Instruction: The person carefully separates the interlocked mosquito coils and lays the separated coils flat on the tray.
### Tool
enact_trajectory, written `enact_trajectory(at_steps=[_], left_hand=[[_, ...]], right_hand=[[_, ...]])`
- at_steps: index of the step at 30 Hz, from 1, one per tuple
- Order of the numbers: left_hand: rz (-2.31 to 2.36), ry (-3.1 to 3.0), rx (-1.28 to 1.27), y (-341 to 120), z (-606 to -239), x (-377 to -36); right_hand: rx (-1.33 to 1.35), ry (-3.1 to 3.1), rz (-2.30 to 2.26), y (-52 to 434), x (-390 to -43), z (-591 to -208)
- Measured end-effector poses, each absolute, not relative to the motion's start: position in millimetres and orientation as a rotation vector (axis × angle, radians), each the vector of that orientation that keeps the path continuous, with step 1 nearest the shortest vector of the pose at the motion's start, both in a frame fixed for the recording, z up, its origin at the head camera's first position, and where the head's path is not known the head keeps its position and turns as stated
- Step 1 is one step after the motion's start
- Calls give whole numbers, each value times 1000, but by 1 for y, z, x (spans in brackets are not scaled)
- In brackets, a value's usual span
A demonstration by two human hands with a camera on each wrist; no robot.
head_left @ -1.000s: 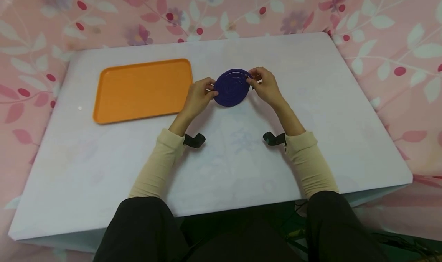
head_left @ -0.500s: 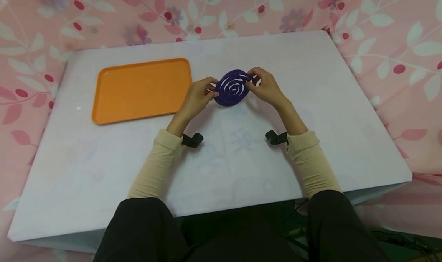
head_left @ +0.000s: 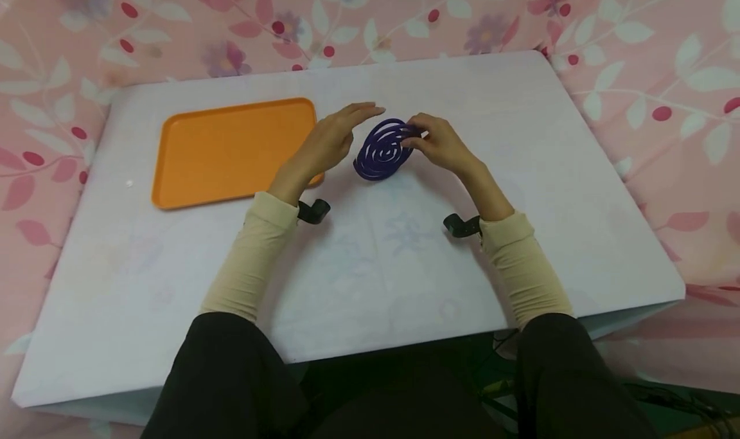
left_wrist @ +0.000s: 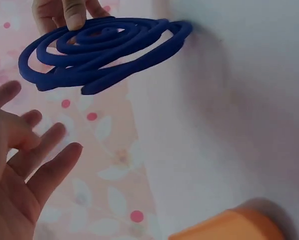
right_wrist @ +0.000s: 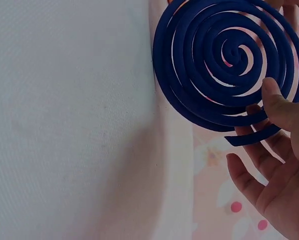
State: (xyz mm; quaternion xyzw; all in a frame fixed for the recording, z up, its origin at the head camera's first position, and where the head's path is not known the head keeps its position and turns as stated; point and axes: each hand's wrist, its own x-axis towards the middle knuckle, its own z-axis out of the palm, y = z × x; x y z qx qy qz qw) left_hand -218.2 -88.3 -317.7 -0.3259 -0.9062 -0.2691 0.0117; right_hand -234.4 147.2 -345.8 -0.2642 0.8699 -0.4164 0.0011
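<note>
A dark blue spiral coil is held tilted above the white table, its rings pulled slightly apart. My right hand pinches its right edge between thumb and fingers. My left hand hovers just left of the coil with fingers straight and spread, not touching it. The right hand's fingertips show at the coil's top in the left wrist view.
An orange tray lies on the table to the left, partly behind my left wrist. Pink floral cloth surrounds the table. My dark-clothed knees are at the near edge.
My left hand has let go of the coil and opened, lifting up and left. The coil, first flat and closed, has spread into separated rings and tilted, now held by the right hand alone.
</note>
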Motion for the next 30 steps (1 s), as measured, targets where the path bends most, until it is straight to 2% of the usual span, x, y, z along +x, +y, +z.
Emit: enact_trajectory(at_steps=[12, 23, 30], left_hand=[[-653, -2742, -1354, -74, -310, -232], [-417, -2675, -1331, -78, -315, -233], [-476, -2619, -1291, -82, -318, -231]], right_hand=[[-859, 2711, -1276, 149, -235, -348], [-909, 2714, -1311, 153, -238, -346], [-929, 2662, -1408, 155, -239, -350]])
